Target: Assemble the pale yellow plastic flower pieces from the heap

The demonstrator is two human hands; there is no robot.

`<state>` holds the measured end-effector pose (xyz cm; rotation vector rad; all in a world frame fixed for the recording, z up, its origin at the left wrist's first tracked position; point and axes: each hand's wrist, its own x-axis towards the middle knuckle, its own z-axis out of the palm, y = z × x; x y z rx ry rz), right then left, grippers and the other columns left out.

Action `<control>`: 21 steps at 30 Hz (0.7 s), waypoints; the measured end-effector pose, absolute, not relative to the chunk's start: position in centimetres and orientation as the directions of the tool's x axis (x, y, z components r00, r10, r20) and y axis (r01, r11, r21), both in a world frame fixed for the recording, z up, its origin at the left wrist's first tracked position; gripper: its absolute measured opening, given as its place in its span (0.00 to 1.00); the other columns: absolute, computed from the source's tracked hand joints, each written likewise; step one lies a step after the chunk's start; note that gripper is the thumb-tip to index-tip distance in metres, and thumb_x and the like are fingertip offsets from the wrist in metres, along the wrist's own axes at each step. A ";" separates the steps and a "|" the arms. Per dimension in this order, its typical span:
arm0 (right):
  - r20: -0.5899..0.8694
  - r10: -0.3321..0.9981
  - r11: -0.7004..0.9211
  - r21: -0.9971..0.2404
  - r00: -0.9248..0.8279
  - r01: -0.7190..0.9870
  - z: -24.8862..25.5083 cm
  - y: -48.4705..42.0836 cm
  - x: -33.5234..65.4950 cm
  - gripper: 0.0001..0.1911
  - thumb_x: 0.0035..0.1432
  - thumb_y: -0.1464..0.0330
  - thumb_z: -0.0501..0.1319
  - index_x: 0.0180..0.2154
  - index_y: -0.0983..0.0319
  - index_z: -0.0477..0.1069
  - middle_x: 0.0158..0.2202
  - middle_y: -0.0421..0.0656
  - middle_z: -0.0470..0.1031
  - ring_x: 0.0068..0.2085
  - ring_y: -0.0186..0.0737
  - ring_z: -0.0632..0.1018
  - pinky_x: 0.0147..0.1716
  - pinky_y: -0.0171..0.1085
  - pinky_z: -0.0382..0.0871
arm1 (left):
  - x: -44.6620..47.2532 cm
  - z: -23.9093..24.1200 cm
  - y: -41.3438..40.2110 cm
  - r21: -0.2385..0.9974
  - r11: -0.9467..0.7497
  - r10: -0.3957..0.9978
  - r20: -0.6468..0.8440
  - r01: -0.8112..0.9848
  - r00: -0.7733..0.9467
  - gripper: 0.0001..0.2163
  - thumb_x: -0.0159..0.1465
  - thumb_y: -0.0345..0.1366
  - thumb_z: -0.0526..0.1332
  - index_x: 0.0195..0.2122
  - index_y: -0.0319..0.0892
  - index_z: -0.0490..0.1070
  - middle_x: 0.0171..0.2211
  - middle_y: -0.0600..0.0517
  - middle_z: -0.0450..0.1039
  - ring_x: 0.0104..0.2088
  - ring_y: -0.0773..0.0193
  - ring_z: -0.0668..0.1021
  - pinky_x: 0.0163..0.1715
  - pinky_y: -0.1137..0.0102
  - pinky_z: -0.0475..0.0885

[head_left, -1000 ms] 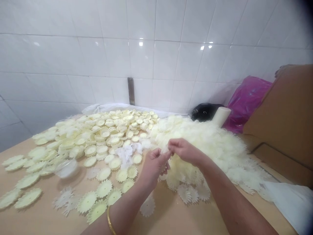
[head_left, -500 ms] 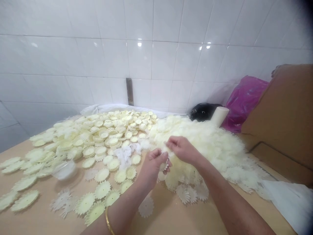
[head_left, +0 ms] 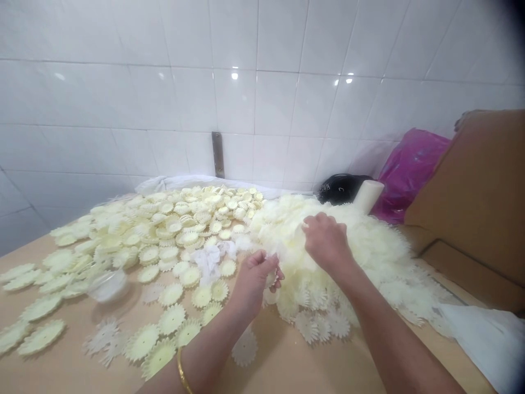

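Observation:
My left hand [head_left: 255, 280] is closed, its thumb and fingers pinching pale scalloped discs [head_left: 271, 280] that look stacked and are partly hidden by the fingers. Over a large heap of thin, translucent cream scalloped discs [head_left: 369, 251] is my right hand [head_left: 328, 243], fingers curled in. A pale bit shows at its thumb tip, too blurred to name. To the left spreads a wide pile of thicker pale-yellow scalloped stacks [head_left: 186, 238], with small centre holes in the nearer ones. One loose thin disc [head_left: 245, 348] lies beside my left forearm.
A clear plastic bowl [head_left: 107, 285] and crumpled white scraps [head_left: 208, 262] sit among the discs. Behind the right heap stand a cream roll [head_left: 369, 196], a black item [head_left: 342, 188] and a purple bag [head_left: 412, 164]. A cardboard box [head_left: 476, 202] borders the right; tiled wall [head_left: 279, 104] behind.
My right hand has moved away from my left, right and slightly up over the thin-disc heap. My left hand stays nearly in place, still holding its discs.

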<state>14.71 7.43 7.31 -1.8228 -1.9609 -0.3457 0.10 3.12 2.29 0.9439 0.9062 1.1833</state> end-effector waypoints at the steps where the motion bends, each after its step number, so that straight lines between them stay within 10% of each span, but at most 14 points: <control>1: 0.476 0.878 0.155 -0.173 -0.055 0.973 7.5 7.3 14.7 0.12 0.57 0.71 0.47 0.33 0.64 0.68 0.37 0.49 0.69 0.39 0.46 0.69 0.35 0.42 0.56 | 0.1 2.3 3.1 0.938 0.122 0.986 -0.076 -0.325 0.151 0.12 0.53 0.41 0.60 0.23 0.40 0.58 0.17 0.55 0.67 0.16 0.73 0.66 0.17 0.76 0.56; 5: 0.333 0.891 0.445 -0.499 -0.309 0.744 8.3 6.2 14.2 0.12 0.57 0.64 0.50 0.31 0.62 0.68 0.35 0.45 0.71 0.37 0.40 0.70 0.35 0.37 0.61 | 0.1 2.4 3.0 0.942 0.109 0.986 -0.062 -0.316 0.157 0.12 0.53 0.41 0.60 0.24 0.40 0.59 0.18 0.55 0.67 0.16 0.73 0.66 0.18 0.76 0.57; 11: 0.180 0.876 0.426 -0.722 -0.447 0.545 8.2 6.0 13.7 0.08 0.52 0.67 0.55 0.23 0.63 0.65 0.22 0.39 0.67 0.26 0.33 0.68 0.27 0.33 0.61 | 0.3 2.5 2.9 0.936 0.136 0.981 -0.082 -0.324 0.177 0.09 0.53 0.36 0.60 0.23 0.41 0.58 0.17 0.56 0.66 0.16 0.73 0.65 0.18 0.76 0.57; 21: 0.453 0.890 0.117 -0.345 0.056 0.931 8.3 7.4 16.1 0.13 0.55 0.71 0.47 0.36 0.64 0.69 0.39 0.51 0.68 0.42 0.48 0.69 0.38 0.44 0.58 | 0.3 2.1 3.0 0.946 0.122 0.981 -0.070 -0.299 0.179 0.13 0.54 0.40 0.60 0.21 0.41 0.55 0.16 0.55 0.66 0.16 0.73 0.65 0.17 0.75 0.57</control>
